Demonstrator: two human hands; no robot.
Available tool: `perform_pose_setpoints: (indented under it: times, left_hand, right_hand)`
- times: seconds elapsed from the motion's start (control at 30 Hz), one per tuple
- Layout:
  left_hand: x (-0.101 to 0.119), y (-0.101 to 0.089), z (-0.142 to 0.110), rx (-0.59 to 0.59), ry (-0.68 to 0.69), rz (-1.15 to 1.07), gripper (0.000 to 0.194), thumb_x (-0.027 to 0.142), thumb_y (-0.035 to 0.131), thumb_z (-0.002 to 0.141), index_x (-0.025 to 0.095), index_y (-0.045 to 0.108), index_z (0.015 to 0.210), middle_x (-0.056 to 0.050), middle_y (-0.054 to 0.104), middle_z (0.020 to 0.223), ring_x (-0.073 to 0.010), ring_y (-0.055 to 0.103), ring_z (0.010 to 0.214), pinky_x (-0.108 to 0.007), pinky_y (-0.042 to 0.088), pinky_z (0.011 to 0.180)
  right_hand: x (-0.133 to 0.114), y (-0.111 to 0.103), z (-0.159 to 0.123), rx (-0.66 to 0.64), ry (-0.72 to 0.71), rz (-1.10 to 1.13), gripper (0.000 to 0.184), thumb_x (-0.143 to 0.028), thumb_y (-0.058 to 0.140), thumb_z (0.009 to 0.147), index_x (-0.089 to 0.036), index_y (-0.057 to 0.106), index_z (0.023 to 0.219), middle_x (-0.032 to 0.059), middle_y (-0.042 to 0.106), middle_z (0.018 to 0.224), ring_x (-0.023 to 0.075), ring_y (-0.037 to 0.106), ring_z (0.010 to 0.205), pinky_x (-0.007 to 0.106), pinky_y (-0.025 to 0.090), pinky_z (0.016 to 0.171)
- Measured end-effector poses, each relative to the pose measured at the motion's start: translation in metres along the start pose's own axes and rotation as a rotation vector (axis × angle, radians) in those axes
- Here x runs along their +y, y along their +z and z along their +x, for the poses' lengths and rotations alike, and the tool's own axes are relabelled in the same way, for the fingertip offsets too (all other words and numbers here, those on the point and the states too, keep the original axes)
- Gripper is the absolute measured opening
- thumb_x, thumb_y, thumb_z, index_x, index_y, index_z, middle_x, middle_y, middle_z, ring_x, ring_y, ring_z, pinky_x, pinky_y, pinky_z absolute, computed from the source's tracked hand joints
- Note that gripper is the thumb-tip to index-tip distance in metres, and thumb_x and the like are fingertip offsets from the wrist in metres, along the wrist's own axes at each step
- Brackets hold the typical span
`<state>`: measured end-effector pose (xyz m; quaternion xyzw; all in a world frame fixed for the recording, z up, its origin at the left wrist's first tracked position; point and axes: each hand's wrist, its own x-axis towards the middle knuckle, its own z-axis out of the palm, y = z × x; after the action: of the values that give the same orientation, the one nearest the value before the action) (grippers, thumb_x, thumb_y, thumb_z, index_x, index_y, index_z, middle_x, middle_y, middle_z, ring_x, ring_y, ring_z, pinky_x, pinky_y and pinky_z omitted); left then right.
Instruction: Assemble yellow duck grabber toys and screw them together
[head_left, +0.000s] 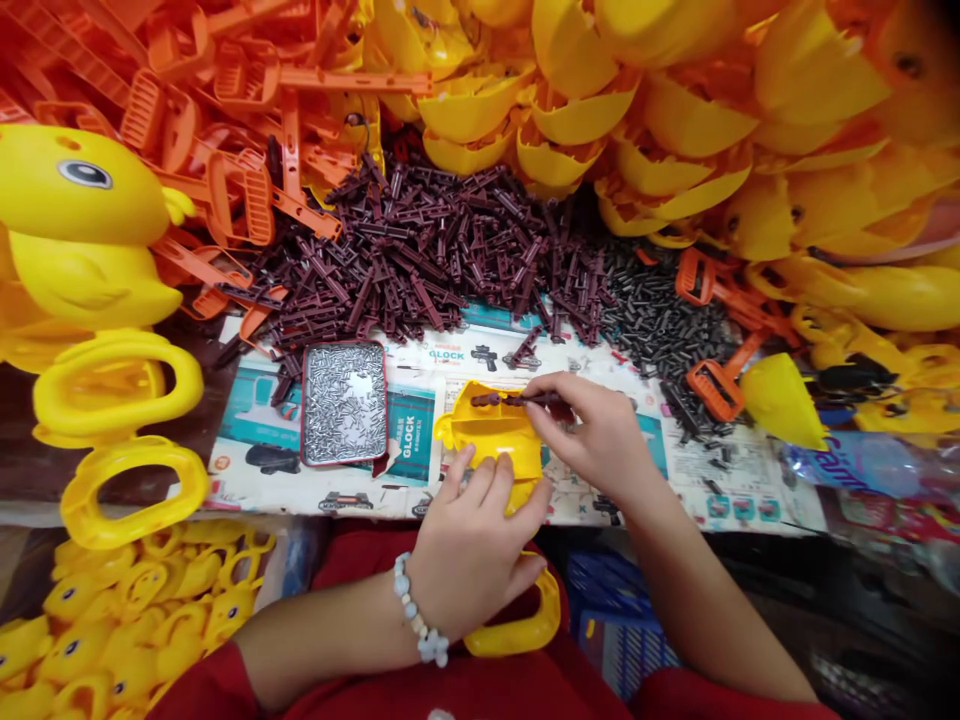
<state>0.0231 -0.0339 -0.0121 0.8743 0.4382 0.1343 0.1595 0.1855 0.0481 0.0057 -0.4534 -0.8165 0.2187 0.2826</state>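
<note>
My left hand [469,530] lies over a yellow duck-shaped shell half [491,435], its fingers steadying the shell, hollow side up, on the printed cardboard [420,400]. The loop handle [517,638] of that shell hangs below the hand, past the cardboard's near edge. Between thumb and fingertips, my right hand [596,430] pinches a slim dark maroon plastic part [501,399] at the shell's upper edge. Whether the part is seated there I cannot tell. Left of the shell stands a tin [307,400] of small silver screws or pins.
Behind the cardboard is a heap of maroon parts [420,250], with small black pieces [660,310] to its right. Orange plastic parts [247,90] pile up at back left, yellow shells [570,140] at back right. A closed-up yellow duck [82,270] stands left; more fill a bin [274,570] below.
</note>
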Motion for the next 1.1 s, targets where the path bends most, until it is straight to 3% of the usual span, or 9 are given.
perform_pose_setpoints:
  times: [0.17,0.43,0.53,0.67,0.8,0.87,0.97,1.1]
  left_hand:
    - [0.000,-0.001,0.001,0.006,0.003,-0.003,0.063,0.051,0.067,0.071,0.025,0.050,0.125,-0.013,0.060,0.118,-0.0264,0.055,0.109,-0.046,0.033,0.103]
    - [-0.001,0.000,0.001,0.023,0.024,-0.003,0.058,0.051,0.065,0.073,0.023,0.052,0.122,-0.013,0.060,0.116,-0.0268,0.055,0.107,-0.046,0.032,0.102]
    - [-0.002,0.000,0.000,0.037,0.025,0.001,0.059,0.051,0.066,0.072,0.023,0.052,0.123,-0.014,0.060,0.115,-0.0267,0.055,0.107,-0.047,0.031,0.104]
    - [-0.001,0.000,0.000,0.045,0.025,-0.001,0.058,0.051,0.067,0.071,0.023,0.053,0.120,-0.013,0.061,0.113,-0.0266,0.055,0.108,-0.047,0.031,0.104]
    - [-0.001,-0.001,0.001,0.039,0.017,-0.010,0.059,0.051,0.068,0.070,0.023,0.054,0.120,-0.013,0.061,0.112,-0.0272,0.055,0.106,-0.049,0.032,0.103]
    - [-0.001,-0.001,0.001,0.034,0.018,-0.018,0.059,0.050,0.068,0.070,0.023,0.054,0.120,-0.012,0.062,0.111,-0.0270,0.056,0.105,-0.049,0.032,0.103]
    - [-0.002,-0.001,0.001,0.039,0.015,-0.020,0.058,0.050,0.069,0.069,0.024,0.055,0.119,-0.012,0.062,0.110,-0.0269,0.055,0.107,-0.048,0.032,0.104]
    - [-0.002,-0.002,0.002,0.042,0.019,-0.009,0.060,0.050,0.071,0.067,0.025,0.054,0.119,-0.012,0.062,0.112,-0.0259,0.057,0.105,-0.047,0.034,0.103]
  right_hand:
    - [0.001,0.001,0.005,-0.011,-0.051,-0.067,0.010,-0.014,0.046,0.089,-0.012,0.055,0.085,0.0038,0.052,0.078,0.0157,0.047,0.076,0.026,0.036,0.070]
    - [0.007,0.001,0.008,-0.077,-0.055,-0.085,0.013,-0.019,0.047,0.090,-0.013,0.057,0.082,0.0031,0.051,0.073,0.0158,0.045,0.072,0.026,0.035,0.065]
    - [0.004,-0.001,0.010,-0.063,-0.070,-0.105,0.015,-0.024,0.049,0.090,-0.012,0.057,0.086,0.0053,0.052,0.080,0.0176,0.046,0.077,0.028,0.036,0.069]
    - [-0.004,-0.002,0.019,-0.061,-0.195,-0.126,0.021,-0.028,0.049,0.094,-0.013,0.059,0.103,0.0073,0.051,0.093,0.0199,0.045,0.086,0.032,0.035,0.077]
    - [-0.009,0.001,0.028,-0.048,-0.303,-0.205,0.020,-0.023,0.047,0.097,-0.014,0.062,0.088,0.0037,0.054,0.085,0.0184,0.044,0.079,0.032,0.029,0.073]
    - [-0.009,-0.001,0.029,-0.058,-0.304,-0.234,0.017,-0.024,0.051,0.095,-0.014,0.061,0.085,0.0035,0.054,0.085,0.0187,0.044,0.080,0.032,0.028,0.073]
    - [-0.009,-0.009,0.025,-0.124,-0.260,-0.278,0.019,-0.030,0.056,0.093,-0.012,0.059,0.097,0.0058,0.054,0.094,0.0209,0.045,0.087,0.033,0.029,0.076]
    - [-0.005,-0.018,0.015,-0.135,-0.211,-0.291,0.020,-0.030,0.046,0.098,-0.014,0.058,0.097,0.0052,0.055,0.094,0.0202,0.046,0.086,0.034,0.028,0.076]
